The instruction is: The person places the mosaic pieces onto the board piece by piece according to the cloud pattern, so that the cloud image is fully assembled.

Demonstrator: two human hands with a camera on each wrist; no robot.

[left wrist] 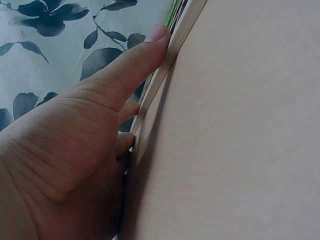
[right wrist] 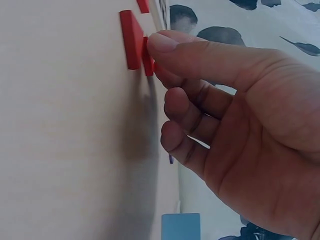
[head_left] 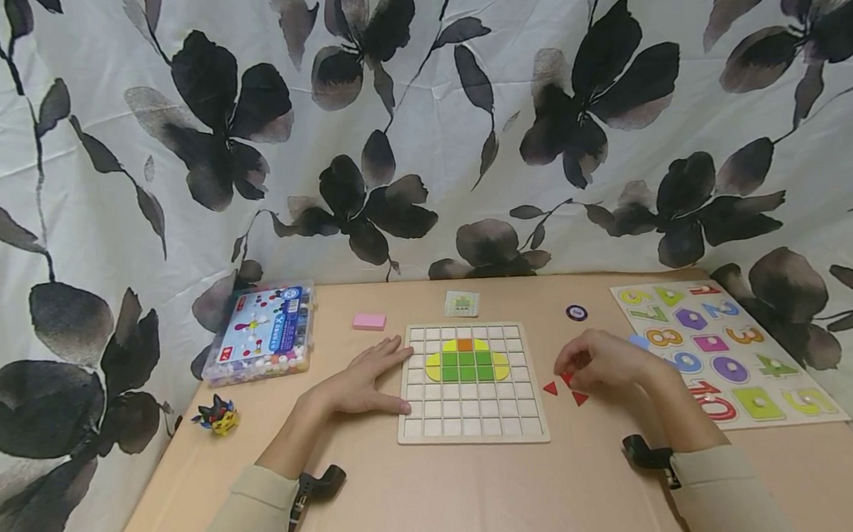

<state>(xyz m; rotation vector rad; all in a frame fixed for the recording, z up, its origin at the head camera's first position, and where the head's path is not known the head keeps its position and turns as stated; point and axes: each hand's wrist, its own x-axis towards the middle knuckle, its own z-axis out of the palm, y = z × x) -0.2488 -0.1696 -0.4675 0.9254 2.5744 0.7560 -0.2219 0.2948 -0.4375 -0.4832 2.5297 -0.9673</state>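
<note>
A white gridded board (head_left: 477, 431) lies flat on the table. Near its top sit green square tiles (head_left: 467, 373), an orange tile (head_left: 464, 345) and yellow rounded tiles (head_left: 433, 369). My left hand (head_left: 364, 379) rests at the board's left edge with fingers spread; in the left wrist view its thumb (left wrist: 132, 62) touches the rim. To the right of the board, my right hand (head_left: 603, 361) pinches a red triangle tile (right wrist: 148, 57) between thumb and index finger. Other red triangle tiles (head_left: 580, 398) lie close by on the table. The right fingers partly hide this group.
Behind the board are a small pattern card (head_left: 462, 303) and a pink block (head_left: 369, 321). A clear box (head_left: 258, 329) and a small figure (head_left: 216, 416) stand at left. A dark round disc (head_left: 576, 313) and a number puzzle board (head_left: 807, 413) lie at right, against the floral curtain (head_left: 461, 130).
</note>
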